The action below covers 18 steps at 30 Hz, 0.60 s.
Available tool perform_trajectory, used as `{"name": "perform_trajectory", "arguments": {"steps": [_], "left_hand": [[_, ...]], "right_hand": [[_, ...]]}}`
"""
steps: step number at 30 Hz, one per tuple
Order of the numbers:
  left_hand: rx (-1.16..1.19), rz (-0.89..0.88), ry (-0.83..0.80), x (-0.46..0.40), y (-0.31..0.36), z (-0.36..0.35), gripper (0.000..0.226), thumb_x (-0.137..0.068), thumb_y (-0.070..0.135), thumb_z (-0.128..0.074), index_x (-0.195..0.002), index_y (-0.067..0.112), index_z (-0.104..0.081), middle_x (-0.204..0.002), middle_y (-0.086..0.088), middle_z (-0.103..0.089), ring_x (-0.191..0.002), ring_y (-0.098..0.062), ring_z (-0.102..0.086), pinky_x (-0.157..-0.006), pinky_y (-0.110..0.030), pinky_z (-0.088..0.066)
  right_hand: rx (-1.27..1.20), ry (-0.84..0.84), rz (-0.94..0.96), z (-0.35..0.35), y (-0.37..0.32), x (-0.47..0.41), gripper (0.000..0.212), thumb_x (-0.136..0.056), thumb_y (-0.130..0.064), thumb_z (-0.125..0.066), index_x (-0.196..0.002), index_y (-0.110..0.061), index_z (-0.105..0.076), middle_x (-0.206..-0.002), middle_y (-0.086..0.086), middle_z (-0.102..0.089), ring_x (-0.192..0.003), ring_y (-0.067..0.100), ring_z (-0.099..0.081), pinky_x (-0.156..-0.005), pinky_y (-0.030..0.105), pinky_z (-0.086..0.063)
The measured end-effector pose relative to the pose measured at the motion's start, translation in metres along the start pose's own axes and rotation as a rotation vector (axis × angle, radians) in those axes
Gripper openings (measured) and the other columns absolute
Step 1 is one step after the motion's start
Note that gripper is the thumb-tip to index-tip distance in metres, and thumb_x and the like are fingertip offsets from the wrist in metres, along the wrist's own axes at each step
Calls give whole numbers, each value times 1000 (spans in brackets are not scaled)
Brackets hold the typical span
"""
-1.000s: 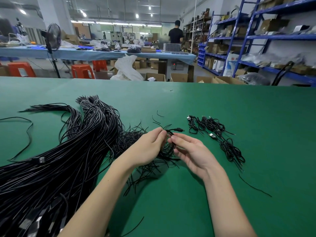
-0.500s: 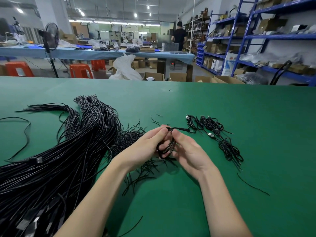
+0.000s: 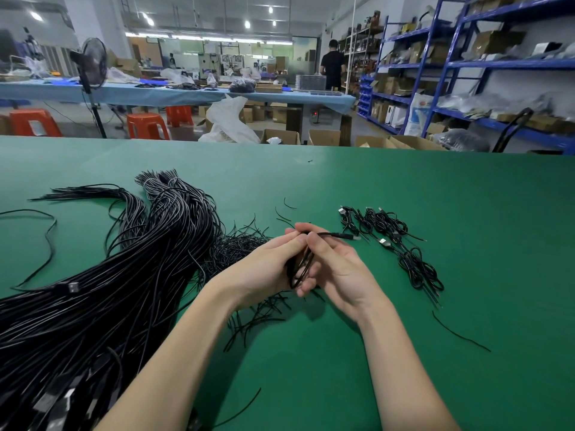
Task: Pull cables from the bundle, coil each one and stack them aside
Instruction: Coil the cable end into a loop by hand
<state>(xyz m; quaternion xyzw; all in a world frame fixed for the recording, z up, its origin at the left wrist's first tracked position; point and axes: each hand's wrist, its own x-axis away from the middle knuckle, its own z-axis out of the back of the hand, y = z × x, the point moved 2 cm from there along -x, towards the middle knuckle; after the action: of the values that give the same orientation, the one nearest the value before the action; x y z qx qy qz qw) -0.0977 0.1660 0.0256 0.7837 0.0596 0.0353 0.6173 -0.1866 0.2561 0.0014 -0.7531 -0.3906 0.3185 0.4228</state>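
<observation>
Green mat [image 3: 342,384] nearest. Above it, left hand [image 3: 267,269] and right hand [image 3: 339,269] meet, fingers curled tight round coiled cable [image 3: 300,269], pinning loops so they cannot spring. Coil stands on edge; plug end [image 3: 340,235] points right toward finished stack [image 3: 401,244]. Bundle [image 3: 109,275] left, long axis running away.

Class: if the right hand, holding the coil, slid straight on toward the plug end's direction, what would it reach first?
Probably the stack of coiled cables, lying just right of the right hand; the coil plug already points there. Depth is uncertain.
</observation>
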Motion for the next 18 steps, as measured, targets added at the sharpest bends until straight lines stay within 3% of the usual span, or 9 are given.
{"name": "perform_trajectory", "arguments": {"steps": [2,4,9,13,16,18], "left_hand": [[28,30,-22,1,0,0,23,-109,26,-35,-114,7,-47,-74,-11,-55,-55,-22,-51,-53,-27,-45],[39,64,-52,0,0,-1,26,-108,30,-35,-114,7,-46,-74,-10,-56,-56,-20,-52,-53,-26,-45],[60,115,-215,4,4,-2,38,-105,42,-36,-118,13,-56,-78,-7,-50,-63,-18,-51,-59,-25,-47],[-80,84,-246,8,-1,2,14,-105,21,-44,-111,12,-54,-77,-3,-50,-70,-18,-55,-67,-31,-44],[-80,88,-239,10,-3,2,25,-108,18,-39,-98,20,-62,-70,0,-44,-67,-20,-54,-66,-27,-45],[-98,90,-250,9,-2,2,25,-107,24,-40,-92,19,-59,-66,2,-38,-63,-20,-52,-63,-25,-42]], "right_hand": [[16,36,3,0,-1,1,34,-80,-29,-74,-110,-13,-76,-52,14,-50,-36,22,-53,-44,35,-53],[21,70,1,1,-2,2,34,-75,-32,-76,-103,-13,-77,-45,6,-50,-36,20,-52,-42,33,-53],[92,102,-27,2,-4,2,30,-70,-40,-78,-89,-17,-80,-48,2,-51,-37,17,-50,-42,30,-52],[180,72,-59,5,-5,1,41,-78,-35,-75,-102,-2,-75,-66,7,-67,-38,16,-53,-40,30,-53],[140,42,-91,9,-7,3,33,-77,-34,-76,-93,-5,-76,-68,13,-65,-44,19,-63,-44,31,-56],[181,12,-111,11,-9,4,32,-79,-39,-74,-88,-9,-79,-69,14,-68,-54,23,-69,-54,35,-61]]}}
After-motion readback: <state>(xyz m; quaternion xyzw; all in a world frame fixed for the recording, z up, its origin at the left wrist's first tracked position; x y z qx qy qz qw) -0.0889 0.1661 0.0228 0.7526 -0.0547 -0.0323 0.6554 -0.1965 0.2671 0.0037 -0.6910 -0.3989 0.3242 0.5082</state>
